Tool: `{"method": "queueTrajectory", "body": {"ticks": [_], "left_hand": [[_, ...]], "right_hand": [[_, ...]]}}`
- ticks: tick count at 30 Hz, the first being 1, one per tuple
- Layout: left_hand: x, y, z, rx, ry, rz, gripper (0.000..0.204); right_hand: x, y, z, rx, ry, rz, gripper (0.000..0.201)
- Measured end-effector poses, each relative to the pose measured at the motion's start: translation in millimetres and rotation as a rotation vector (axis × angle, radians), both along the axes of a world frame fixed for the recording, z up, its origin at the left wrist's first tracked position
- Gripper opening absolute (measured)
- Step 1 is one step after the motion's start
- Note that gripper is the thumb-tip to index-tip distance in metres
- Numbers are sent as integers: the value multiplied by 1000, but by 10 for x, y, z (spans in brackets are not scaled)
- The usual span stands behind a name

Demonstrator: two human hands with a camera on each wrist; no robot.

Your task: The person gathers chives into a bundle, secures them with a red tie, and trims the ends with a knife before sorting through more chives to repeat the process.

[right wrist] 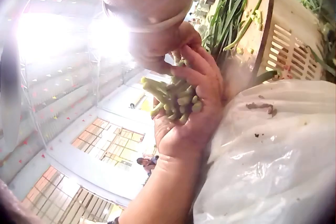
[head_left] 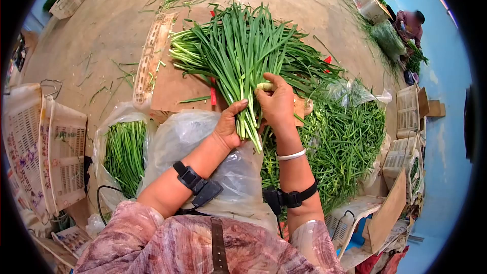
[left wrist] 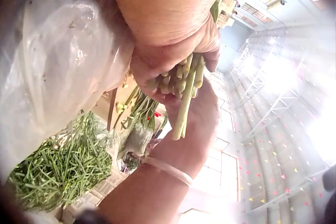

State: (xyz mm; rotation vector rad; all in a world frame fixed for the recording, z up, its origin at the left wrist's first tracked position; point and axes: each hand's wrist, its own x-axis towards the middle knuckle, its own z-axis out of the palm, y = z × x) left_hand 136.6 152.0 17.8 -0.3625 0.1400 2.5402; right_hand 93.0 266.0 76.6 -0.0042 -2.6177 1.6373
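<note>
My left hand (head_left: 229, 124) grips a bunch of garlic chives (head_left: 243, 56) near the cut end, thumb across the stems. The leaves fan out away from me, and the pale stem ends (left wrist: 184, 87) stick out below the fist in the left wrist view. At the bunch's right side is my right hand (head_left: 278, 101), its finger and thumb bent around a small pale yellowish piece (head_left: 265, 86). Its fingertips come right up to the left fingers in the right wrist view, partly hiding the stems (right wrist: 176, 98). More chives (head_left: 185, 50) lie on the board beneath.
A brown board (head_left: 175, 91) on a pale crate (head_left: 149, 66) stands before me. Clear plastic (head_left: 190, 134) covers my lap. Bagged chives (head_left: 124, 152) stand left; a loose green heap (head_left: 345, 142) spreads right. Crates (head_left: 63, 147) stack at far left. Another person (head_left: 410, 26) sits at far right.
</note>
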Motion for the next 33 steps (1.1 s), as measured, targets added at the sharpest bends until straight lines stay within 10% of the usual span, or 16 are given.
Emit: {"method": "queueTrajectory", "body": {"ticks": [12,17,25,29,33], "left_hand": [[-37,8,76,181,200,-97,52],[-29,6,97,75,191,-75,49],[-35,22,-6,-26,109,-47,37],[-49,61,29,8,69,-32,34],[-61,74,97,106,153,-42,45]], "right_hand": [[-7,264,-72,-745,-173,-106,30],[60,250,-18,-748,-234,-109,31],[98,336,-322,33,-2,-30,35],[281,319,-1,-438,-175,-22,27],[402,301,-102,-398,64,62,20]]}}
